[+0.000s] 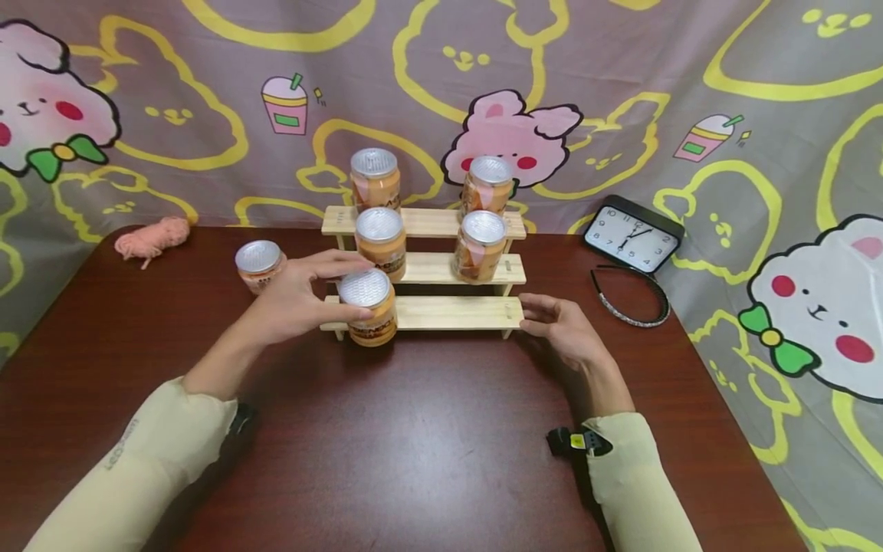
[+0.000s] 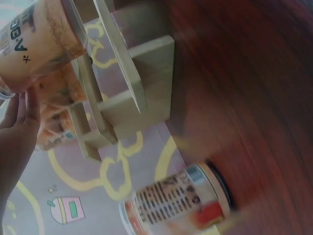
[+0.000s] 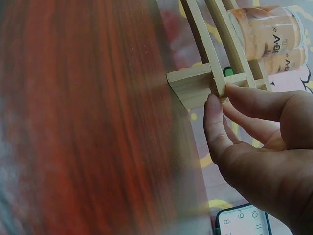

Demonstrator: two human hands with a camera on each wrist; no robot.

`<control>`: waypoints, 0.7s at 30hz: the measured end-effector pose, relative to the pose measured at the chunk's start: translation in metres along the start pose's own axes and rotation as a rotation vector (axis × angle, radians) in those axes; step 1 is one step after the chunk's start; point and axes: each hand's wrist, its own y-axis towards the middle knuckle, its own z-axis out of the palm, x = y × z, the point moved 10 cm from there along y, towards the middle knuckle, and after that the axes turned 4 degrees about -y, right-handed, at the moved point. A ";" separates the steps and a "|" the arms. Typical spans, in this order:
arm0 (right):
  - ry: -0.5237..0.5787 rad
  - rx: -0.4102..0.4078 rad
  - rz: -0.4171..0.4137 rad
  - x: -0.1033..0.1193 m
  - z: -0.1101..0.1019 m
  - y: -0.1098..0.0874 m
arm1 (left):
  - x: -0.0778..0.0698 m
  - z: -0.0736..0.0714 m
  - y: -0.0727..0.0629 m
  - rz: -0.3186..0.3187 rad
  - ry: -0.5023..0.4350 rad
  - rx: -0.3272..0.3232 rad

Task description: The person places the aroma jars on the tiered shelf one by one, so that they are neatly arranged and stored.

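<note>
My left hand (image 1: 293, 295) grips an orange-labelled can (image 1: 372, 310) with a silver lid, thumb on the near side and fingers behind. In the head view this can overlaps the left end of the lowest step of a three-tier wooden shelf (image 1: 448, 313). In the left wrist view the can (image 2: 41, 44) is upper left, beside the step boards. My right hand (image 1: 562, 330) pinches the right end of that lowest step between thumb and fingertips, as the right wrist view shows at the board end (image 3: 215, 83). Two similar cans stand on each upper step, such as one (image 1: 480, 249) at middle right.
Another can (image 1: 258, 264) stands on the table left of the shelf, behind my left hand. Pink yarn (image 1: 153, 238) lies at the back left. A clock (image 1: 633, 234) and a headband (image 1: 631, 299) are at the right. A patterned cloth (image 1: 228, 92) hangs behind the table.
</note>
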 end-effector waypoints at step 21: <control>-0.019 0.003 0.016 0.001 -0.001 -0.001 | -0.021 0.059 0.030 0.062 -0.026 0.057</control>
